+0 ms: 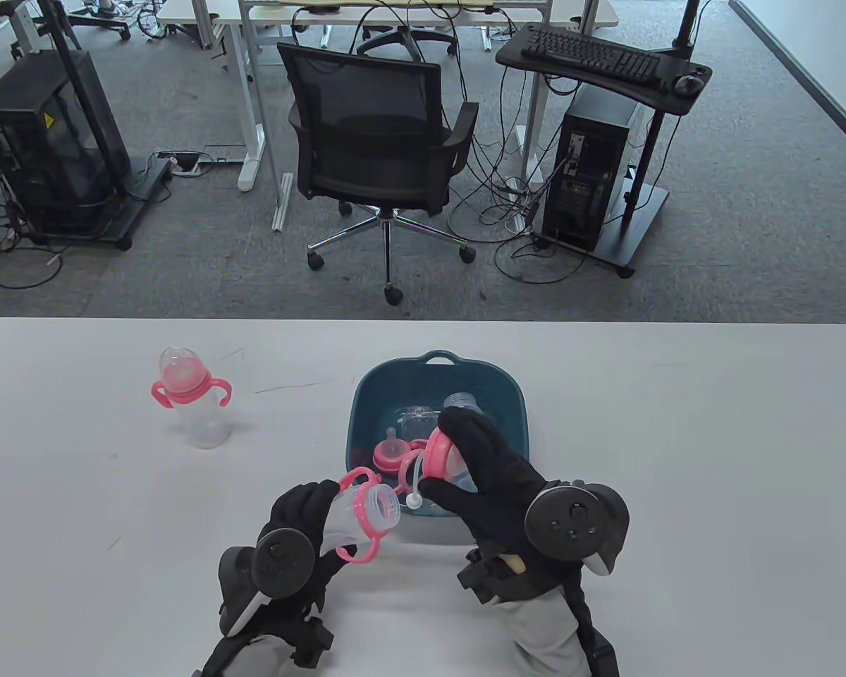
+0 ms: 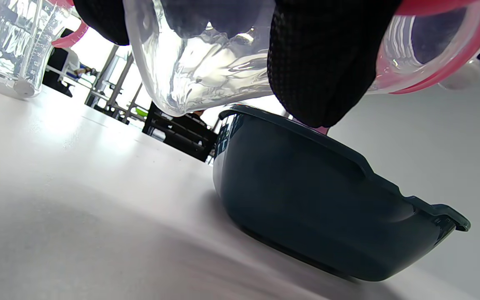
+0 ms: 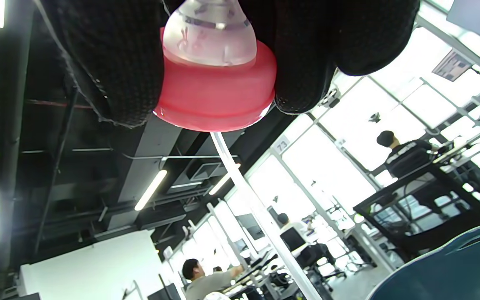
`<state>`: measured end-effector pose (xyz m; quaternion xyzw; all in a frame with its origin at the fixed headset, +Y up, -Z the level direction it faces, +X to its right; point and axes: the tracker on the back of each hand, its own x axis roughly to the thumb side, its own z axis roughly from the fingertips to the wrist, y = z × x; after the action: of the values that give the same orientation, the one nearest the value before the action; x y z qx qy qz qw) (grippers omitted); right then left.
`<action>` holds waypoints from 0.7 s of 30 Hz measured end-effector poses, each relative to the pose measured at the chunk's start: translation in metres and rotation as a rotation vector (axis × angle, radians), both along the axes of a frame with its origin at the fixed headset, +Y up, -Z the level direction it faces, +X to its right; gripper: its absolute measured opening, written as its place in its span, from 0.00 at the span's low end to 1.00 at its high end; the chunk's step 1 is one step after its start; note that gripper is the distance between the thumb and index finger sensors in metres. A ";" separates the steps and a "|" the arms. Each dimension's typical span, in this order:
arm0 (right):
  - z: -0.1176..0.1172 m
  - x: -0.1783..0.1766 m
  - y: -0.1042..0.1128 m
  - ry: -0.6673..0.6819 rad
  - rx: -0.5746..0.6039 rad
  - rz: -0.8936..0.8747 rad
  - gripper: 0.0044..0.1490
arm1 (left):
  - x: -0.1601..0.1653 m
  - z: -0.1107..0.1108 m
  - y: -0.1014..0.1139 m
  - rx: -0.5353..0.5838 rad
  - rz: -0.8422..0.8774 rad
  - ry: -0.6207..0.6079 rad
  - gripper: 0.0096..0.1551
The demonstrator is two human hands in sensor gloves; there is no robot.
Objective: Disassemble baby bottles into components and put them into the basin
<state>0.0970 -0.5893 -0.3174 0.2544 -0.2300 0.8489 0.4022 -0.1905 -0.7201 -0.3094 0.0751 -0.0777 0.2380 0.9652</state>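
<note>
Right hand [image 1: 497,486], lower centre-right: fingers curled round pink cap with straw [image 1: 433,457], held over basin [image 1: 507,395]. Left hand [image 1: 296,525], lower centre: grips open clear bottle body [image 1: 366,511] beside basin's near-left rim. Assembled bottle [image 1: 190,395] stands upper left of table.

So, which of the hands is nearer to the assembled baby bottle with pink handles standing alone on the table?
Left. The left hand is below and right of the assembled baby bottle with pink handles; the right hand is farther right, over the dark teal plastic basin.
</note>
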 end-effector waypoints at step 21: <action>-0.030 0.024 -0.038 -0.146 -0.168 0.102 0.50 | -0.001 -0.001 -0.002 0.010 0.003 -0.001 0.56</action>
<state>0.1214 -0.6272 -0.3473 0.1686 -0.1736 0.9009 0.3604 -0.1920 -0.7218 -0.3105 0.0799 -0.0793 0.2389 0.9645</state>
